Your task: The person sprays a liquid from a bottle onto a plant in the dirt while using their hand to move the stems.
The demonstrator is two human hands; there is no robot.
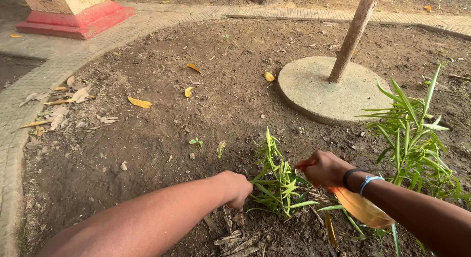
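Note:
A small green plant (278, 181) with narrow leaves stands in dark soil between my hands. My left hand (238, 188) is a closed fist low at the plant's left side, touching its outer leaves near the base; what it grips is hidden. My right hand (325, 167) is closed on an orange-handled tool (362, 208), whose broad pale orange part hangs below my wrist to the plant's right. Dark and blue bands circle my right wrist.
A taller leafy plant (412, 134) grows at the right. A round concrete disc (333, 92) holds a leaning post (354, 34) beyond. A paved border (44, 75) curves around the soil bed, with dry leaves (140, 102) and a red plinth (76, 16) at top left.

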